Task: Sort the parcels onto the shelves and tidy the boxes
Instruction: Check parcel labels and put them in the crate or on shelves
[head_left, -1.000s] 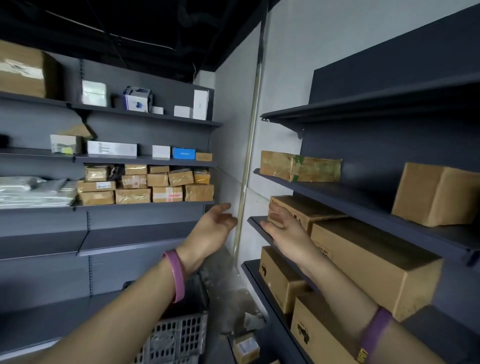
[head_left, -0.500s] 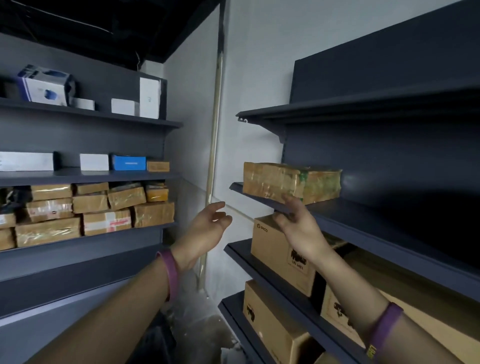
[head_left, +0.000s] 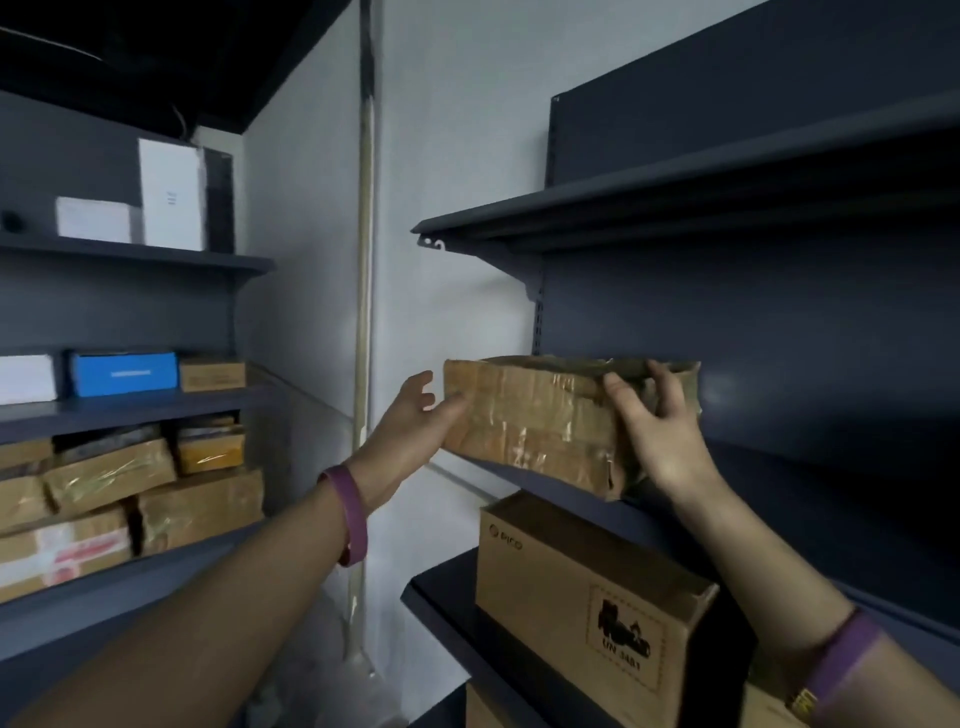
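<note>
A taped brown parcel (head_left: 530, 421) sits on the middle shelf (head_left: 769, 467) at the right, its left end jutting past the shelf's front edge. The right hand (head_left: 660, 441) grips its right end, fingers curled over the top and thumb on the front face. The left hand (head_left: 410, 431) is spread loose, touching the parcel's left end. A printed carton (head_left: 571, 587) stands on the shelf below. More parcels (head_left: 156, 493) fill the far left rack.

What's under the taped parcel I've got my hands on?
A dark shelf lies under the taped parcel; one shelf lower stands a Pico cardboard box. The parcel's underside is hidden, and the right hand covers its right end.
</note>
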